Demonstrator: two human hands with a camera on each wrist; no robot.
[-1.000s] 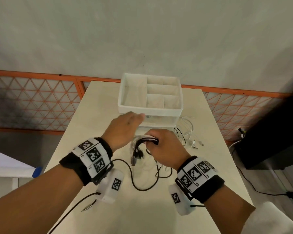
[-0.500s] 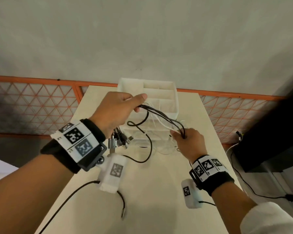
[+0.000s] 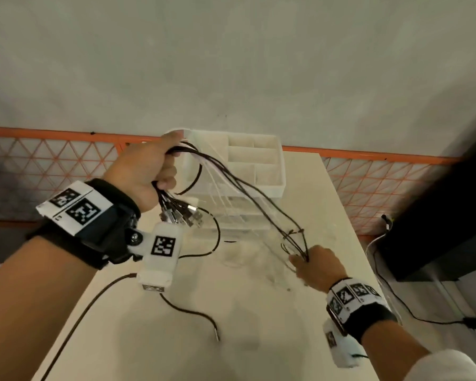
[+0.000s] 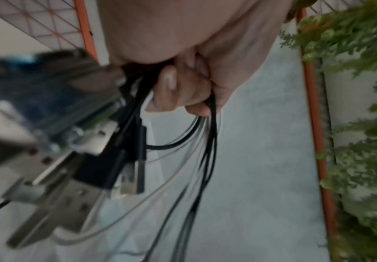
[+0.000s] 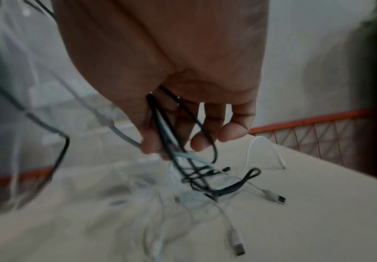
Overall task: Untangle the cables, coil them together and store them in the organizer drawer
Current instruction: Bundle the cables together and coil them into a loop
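Observation:
My left hand [image 3: 149,171] is raised in front of the white organizer [image 3: 270,188] and grips a bundle of black and white cables [image 3: 248,188] near their USB plugs [image 3: 180,214], which hang below the fist. The left wrist view shows the fingers [image 4: 183,92] curled round the cables [image 4: 207,159] and the plugs [image 4: 129,173]. The strands run down to the right into my right hand [image 3: 318,264], low over the table [image 3: 176,339], where the fingers [image 5: 156,140] pinch the cables [image 5: 194,175]. Loose white ends [image 5: 236,246] trail on the table.
The organizer has open top compartments and clear drawers [image 3: 237,213] below, at the table's far end. An orange mesh fence [image 3: 52,166] runs behind. A dark unit [image 3: 437,229] with cords stands at the right. Black wrist-camera cords [image 3: 193,314] lie on the near table.
My left hand has lifted the plug end of the bundle up and away, while my right hand slid down and to the right along the cables, drawing them taut between the two hands.

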